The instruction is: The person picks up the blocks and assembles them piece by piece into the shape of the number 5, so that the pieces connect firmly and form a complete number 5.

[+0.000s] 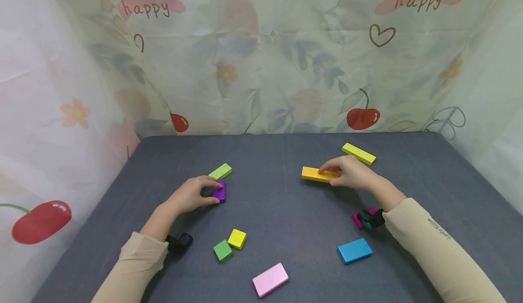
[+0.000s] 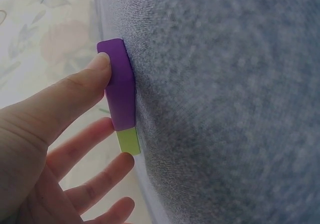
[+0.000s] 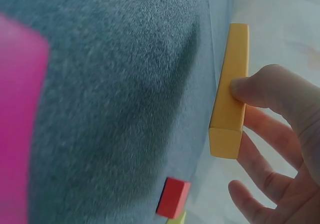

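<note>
On the left side of the table, my left hand (image 1: 191, 195) pinches a purple block (image 1: 220, 191) between thumb and fingers. A light green block (image 1: 221, 171) lies just behind it; the left wrist view shows the purple block (image 2: 120, 86) in front of the light green one (image 2: 128, 141). Farther right, my right hand (image 1: 352, 172) grips a long orange-yellow block (image 1: 313, 174) near its right end. The right wrist view shows the thumb on this block (image 3: 231, 98), which seems slightly off the cloth. A long yellow block (image 1: 359, 153) lies behind the right hand.
A red block (image 3: 173, 198) shows only in the right wrist view. Nearer lie a green cube (image 1: 223, 251), a yellow cube (image 1: 237, 238), a pink block (image 1: 270, 280) and a blue block (image 1: 354, 251). A magenta block (image 1: 357, 221) is partly hidden by the right wrist's camera.
</note>
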Demonstrator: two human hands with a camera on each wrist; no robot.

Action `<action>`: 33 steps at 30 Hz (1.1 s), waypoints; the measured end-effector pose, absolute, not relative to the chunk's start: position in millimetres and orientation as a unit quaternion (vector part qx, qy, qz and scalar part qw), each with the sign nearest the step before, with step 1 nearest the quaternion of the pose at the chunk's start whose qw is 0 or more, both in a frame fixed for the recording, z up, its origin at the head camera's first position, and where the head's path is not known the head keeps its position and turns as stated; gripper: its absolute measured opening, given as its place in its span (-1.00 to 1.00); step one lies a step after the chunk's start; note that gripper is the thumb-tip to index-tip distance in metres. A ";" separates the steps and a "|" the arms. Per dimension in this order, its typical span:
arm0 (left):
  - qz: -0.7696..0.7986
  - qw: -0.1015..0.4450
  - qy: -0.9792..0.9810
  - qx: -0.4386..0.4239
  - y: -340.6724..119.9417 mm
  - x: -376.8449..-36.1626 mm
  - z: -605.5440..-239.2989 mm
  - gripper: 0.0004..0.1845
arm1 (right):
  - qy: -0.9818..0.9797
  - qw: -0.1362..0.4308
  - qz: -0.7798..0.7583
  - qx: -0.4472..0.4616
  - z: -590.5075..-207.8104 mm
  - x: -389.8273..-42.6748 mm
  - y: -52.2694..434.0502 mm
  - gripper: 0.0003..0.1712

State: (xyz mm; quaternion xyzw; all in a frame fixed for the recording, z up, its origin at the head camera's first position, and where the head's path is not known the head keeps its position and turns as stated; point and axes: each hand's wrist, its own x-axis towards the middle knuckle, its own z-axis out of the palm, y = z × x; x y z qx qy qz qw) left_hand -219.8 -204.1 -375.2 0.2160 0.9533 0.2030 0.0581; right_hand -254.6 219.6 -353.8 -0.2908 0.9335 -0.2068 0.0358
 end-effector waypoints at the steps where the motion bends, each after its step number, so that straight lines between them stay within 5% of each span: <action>1: 0.202 0.058 0.953 0.216 -204.1 -219.8 -375.1 -0.59 | 0.933 0.038 -0.208 -0.292 -353.9 -255.9 218.2 -0.66; 33: 0.194 0.061 0.957 0.206 -203.9 -220.8 -375.0 -0.57 | 0.918 0.057 -0.235 -0.314 -361.0 -276.3 189.0 -0.68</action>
